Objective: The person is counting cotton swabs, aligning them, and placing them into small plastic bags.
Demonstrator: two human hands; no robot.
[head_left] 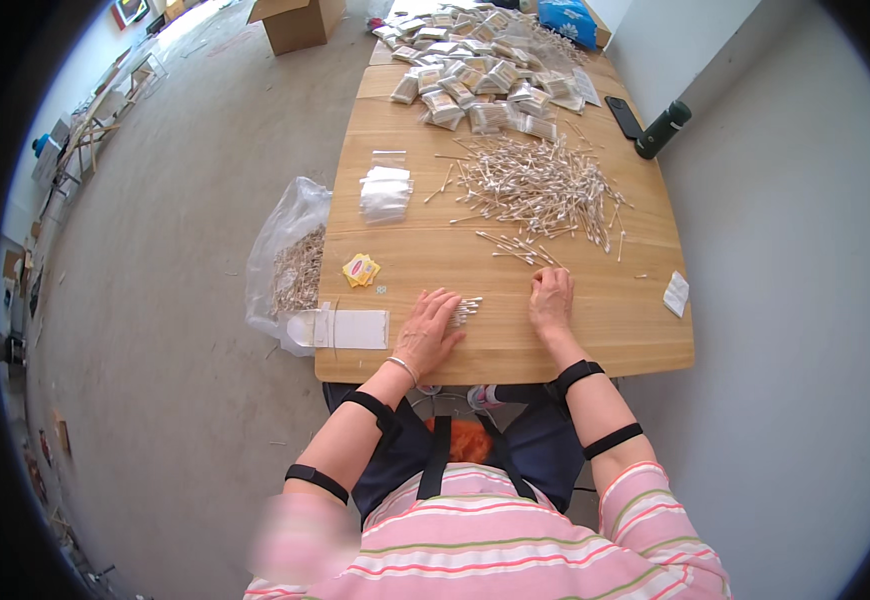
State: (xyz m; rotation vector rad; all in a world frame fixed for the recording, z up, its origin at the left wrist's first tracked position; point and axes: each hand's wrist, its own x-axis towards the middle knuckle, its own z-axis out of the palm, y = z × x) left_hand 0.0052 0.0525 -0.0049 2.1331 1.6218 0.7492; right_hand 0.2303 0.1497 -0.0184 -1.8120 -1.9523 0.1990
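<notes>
A small bundle of cotton swabs (pixel 466 311) lies on the wooden table, white tips pointing right. My left hand (pixel 429 328) rests over the bundle's left part, its fingers and thumb around it. To the right, my right hand (pixel 552 297) is on the tabletop with its fingers curled together. Just beyond its fingertips are a few loose cotton swabs (pixel 520 248); whatever is between those fingers is hidden. Farther back spreads a big loose heap of cotton swabs (pixel 545 187).
Clear plastic sleeves (pixel 386 195), yellow labels (pixel 360 269) and a white card (pixel 361 329) lie on the left. Packed swab bags (pixel 465 80) pile at the far end. A dark bottle (pixel 662 130) and a phone (pixel 623 117) are at the right edge, beside a wall.
</notes>
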